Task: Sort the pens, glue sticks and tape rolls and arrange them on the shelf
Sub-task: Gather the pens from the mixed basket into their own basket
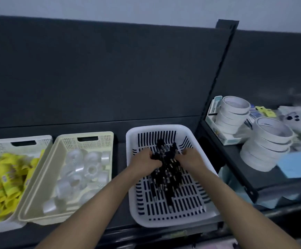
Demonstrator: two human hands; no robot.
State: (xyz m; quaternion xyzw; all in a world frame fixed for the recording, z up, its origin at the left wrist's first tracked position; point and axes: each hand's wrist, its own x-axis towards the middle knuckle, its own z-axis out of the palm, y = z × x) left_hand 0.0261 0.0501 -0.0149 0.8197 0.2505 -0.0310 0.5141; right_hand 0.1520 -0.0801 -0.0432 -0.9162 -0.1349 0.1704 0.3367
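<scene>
— What have the hands got?
— The left hand (146, 159) and right hand (191, 158) both curl round a bundle of black pens (166, 177) between them, in the white slotted plastic basket (155, 128). Their fingertips are buried and blurred.

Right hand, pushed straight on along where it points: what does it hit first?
The black pens: the right hand grips that bundle in the white basket. Beyond them, probably the left hand, holding the bundle's other side; depth is unclear in one view.

The left hand (146, 161) and right hand (191, 159) are bare, as are both forearms (95, 200).
</scene>
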